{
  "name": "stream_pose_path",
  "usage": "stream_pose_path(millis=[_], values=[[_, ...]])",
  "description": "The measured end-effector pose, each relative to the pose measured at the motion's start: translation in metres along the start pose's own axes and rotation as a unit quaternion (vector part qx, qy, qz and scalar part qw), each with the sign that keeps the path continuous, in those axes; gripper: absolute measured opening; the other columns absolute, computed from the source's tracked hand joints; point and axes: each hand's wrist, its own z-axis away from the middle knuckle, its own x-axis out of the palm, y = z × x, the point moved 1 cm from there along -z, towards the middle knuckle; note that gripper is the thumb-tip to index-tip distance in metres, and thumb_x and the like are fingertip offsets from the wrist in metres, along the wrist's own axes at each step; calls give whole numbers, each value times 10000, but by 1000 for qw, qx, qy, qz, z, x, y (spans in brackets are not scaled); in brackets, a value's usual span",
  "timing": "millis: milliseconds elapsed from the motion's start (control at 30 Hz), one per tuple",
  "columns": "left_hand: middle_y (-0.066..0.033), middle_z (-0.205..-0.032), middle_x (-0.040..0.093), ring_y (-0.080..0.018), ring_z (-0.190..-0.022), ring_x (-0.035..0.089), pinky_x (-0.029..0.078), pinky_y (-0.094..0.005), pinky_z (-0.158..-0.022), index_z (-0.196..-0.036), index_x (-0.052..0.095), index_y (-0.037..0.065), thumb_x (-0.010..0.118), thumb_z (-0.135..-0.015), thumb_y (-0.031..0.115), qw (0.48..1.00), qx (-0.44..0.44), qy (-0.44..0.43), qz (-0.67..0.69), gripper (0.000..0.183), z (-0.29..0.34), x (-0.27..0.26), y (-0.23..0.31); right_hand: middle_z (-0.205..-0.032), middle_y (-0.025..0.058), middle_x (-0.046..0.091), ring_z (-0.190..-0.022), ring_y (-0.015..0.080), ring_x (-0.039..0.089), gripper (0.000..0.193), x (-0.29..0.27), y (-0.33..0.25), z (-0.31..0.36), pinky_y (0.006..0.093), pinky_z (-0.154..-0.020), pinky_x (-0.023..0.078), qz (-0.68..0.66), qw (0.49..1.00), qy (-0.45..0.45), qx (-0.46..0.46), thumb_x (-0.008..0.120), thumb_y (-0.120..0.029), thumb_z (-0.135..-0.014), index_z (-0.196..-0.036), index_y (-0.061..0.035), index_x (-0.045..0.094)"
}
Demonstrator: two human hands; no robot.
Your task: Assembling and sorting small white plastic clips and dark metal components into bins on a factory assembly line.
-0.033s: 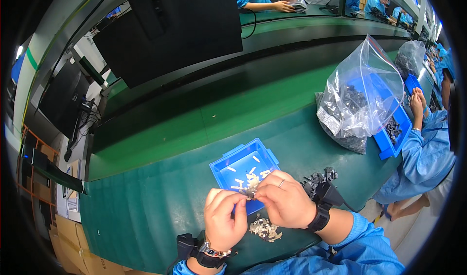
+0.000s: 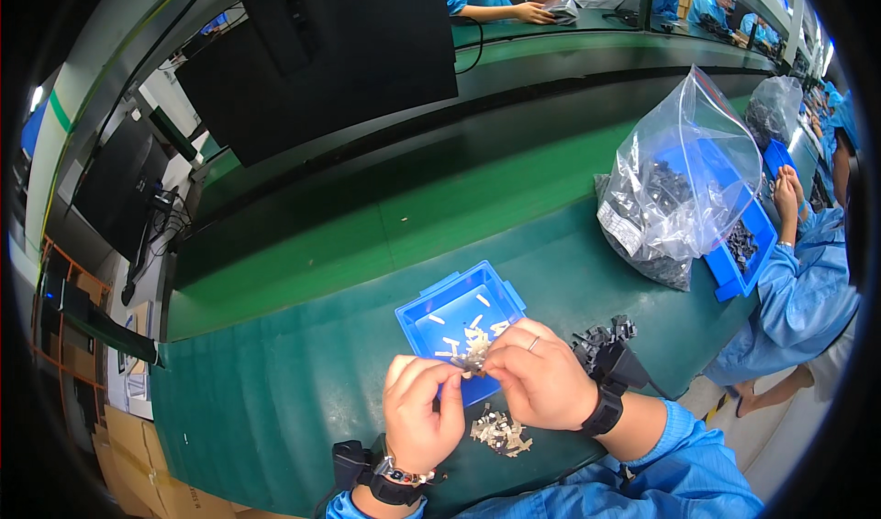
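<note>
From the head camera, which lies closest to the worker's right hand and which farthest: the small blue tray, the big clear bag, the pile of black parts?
From the right hand:
1. Small blue tray, just behind the fingers.
2. Pile of black parts, beside the wrist; nearly tied with the tray.
3. Big clear bag, far back right.

I am seeing bright blue sleeves covering both forearms up to the wrists. The left hand (image 2: 420,416) is wearing a black wrist strap with a beaded bracelet beside it. The right hand (image 2: 541,379) is wearing a thin ring on one finger and a black band at its wrist.
</note>
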Motion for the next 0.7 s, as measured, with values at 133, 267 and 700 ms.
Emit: stream_pose_path(millis=[133,267,700], values=[[-98,-778,652,-264,-740,576,461,-345,-673,-801,664,12,666,-788,-18,1000,5,15,-21,33,0,1,-4,-880,77,618,-831,291,581,143,-7,3,0,390,-749,465,19,999,17,29,633,7,-752,-884,-46,612],[-82,-780,660,-250,-721,565,454,-341,-654,-785,683,31,684,-762,-21,999,19,13,-44,57,-1,2,-3,-884,75,618,-840,291,582,143,-8,5,1,391,-758,465,24,999,20,29,628,9,-754,-885,-47,612],[-83,-817,643,-171,-726,598,473,-286,-652,-889,674,-49,624,-874,-9,993,-105,-6,52,65,8,-23,15,-919,80,608,-887,271,599,226,-12,-18,-5,374,-746,468,112,987,17,-111,622,-41,-691,-917,-28,617]])
